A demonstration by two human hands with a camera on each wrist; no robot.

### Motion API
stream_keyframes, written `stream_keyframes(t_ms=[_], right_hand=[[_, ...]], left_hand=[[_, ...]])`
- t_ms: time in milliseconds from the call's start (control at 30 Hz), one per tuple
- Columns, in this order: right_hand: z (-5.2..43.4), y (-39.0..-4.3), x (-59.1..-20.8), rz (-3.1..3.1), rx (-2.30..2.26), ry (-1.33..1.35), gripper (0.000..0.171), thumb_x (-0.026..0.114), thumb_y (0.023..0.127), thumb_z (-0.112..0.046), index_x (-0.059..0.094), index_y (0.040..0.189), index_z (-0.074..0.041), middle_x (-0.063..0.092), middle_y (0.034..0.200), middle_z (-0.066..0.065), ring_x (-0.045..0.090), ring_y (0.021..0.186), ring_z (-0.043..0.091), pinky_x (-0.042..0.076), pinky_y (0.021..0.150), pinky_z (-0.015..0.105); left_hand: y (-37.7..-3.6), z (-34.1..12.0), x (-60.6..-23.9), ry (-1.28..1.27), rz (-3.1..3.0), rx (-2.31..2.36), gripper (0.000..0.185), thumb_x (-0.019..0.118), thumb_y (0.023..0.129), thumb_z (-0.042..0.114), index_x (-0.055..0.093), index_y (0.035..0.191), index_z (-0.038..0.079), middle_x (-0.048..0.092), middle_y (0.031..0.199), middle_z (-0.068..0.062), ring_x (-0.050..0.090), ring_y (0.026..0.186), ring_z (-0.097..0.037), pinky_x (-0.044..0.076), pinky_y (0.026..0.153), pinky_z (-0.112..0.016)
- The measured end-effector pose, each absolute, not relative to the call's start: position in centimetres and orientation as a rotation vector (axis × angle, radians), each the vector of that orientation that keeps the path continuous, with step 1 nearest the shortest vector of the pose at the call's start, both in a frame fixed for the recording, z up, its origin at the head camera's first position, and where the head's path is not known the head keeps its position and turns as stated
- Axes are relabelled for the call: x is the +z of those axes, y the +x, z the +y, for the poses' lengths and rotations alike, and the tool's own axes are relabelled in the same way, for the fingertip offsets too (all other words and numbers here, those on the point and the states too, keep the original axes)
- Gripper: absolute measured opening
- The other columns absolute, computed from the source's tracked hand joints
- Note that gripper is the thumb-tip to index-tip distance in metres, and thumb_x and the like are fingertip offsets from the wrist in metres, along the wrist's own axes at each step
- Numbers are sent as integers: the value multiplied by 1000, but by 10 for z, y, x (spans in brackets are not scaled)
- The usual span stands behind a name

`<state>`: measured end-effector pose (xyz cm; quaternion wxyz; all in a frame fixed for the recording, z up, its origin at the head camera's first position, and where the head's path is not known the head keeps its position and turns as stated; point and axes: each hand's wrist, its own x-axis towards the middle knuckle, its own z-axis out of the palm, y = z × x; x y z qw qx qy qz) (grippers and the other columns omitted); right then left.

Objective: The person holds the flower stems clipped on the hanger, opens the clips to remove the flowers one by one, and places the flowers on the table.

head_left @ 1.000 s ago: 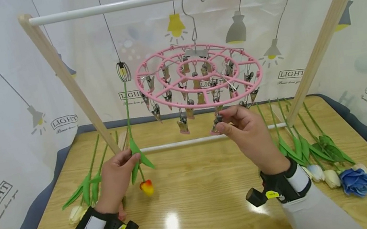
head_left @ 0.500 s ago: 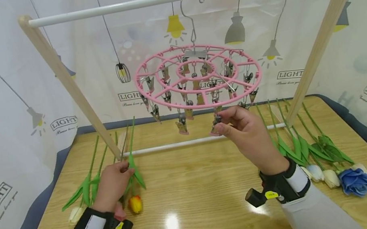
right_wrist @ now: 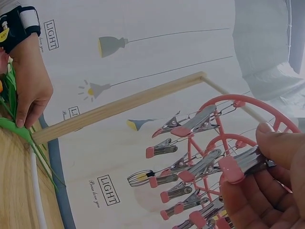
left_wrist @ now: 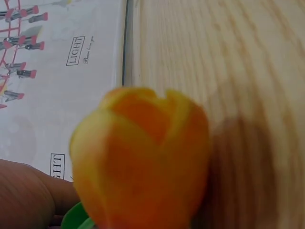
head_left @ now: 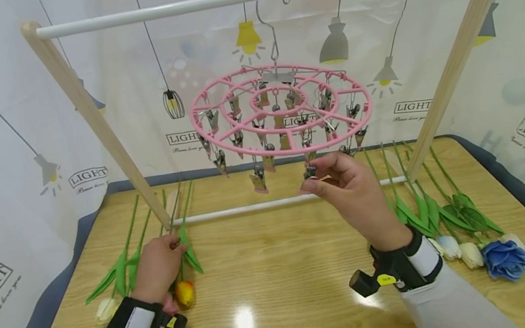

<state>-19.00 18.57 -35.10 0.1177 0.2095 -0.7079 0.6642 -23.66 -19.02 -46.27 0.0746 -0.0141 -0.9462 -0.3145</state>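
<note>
My left hand [head_left: 159, 267] pinches the green stem and leaves of a yellow-orange tulip [head_left: 185, 293], low over the left side of the table. The bloom fills the middle of the left wrist view, and in the right wrist view the left fingertips meet at its leaf. With thumb and fingers, my right hand [head_left: 352, 195] grips a metal clip [right_wrist: 240, 164] with pink tips. That clip hangs from the front of a round pink clip hanger [head_left: 293, 150], which is hooked on a white bar [head_left: 151, 13]. Several other clips dangle around it.
Wooden legs [head_left: 460, 61] support the bar, and a lower white rod [head_left: 249, 209] crosses the table. Left lie other flowers, including a white tulip [head_left: 107, 310] and a pink flower [head_left: 169, 304]. Right lie several more, with a blue rose [head_left: 506, 260]. A printed curtain hangs behind.
My left hand has lowered the tulip from upright, bloom downward, to the table at left and shifted it slightly further left. My right hand stays at the same clip.
</note>
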Motion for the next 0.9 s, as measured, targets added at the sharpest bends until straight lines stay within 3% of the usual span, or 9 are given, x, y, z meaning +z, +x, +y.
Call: stream_keyframes(t_ms=[233,367,567,767,900], right_hand=[[184,-191,-352,-2073,1910,620,30,72,97,-3,61,125,2,67,104,-4,71,95,11,62,85,28],[184,-192,-353,-2091,1893,591,32,73,96,-4,60,126,-3,68,101,-3,71,95,12,61,83,25],[187,-191,-357,-2179,1797,564,30,73,97,-9,62,125,-3,72,104,-4,72,95,11,62,84,26],[207,-180,-359,-2322,1603,581,26,67,102,-9,65,126,1,73,103,10,70,86,8,61,78,25],[229,-167,-359,-2448,1370,543,22,65,104,-15,68,123,-4,73,99,8,69,83,6,60,74,22]], left_hand=[[-235,-189,-460,-28,-2840,-927,20,69,100,11,76,112,-2,76,100,-20,65,83,-26,49,65,-30],[-235,-188,-460,-22,-2846,-909,19,69,100,12,75,111,-2,76,101,-19,67,84,-26,51,67,-32],[-233,-187,-460,-25,-2856,-910,17,69,100,13,75,110,0,76,102,-19,65,80,-23,49,63,-29],[-230,-186,-454,-51,-2823,-906,19,67,101,13,76,112,0,76,104,-19,63,77,-22,48,60,-29],[-226,-184,-442,-87,-2782,-830,22,63,105,21,76,108,5,73,89,-15,57,63,-20,43,50,-30]])
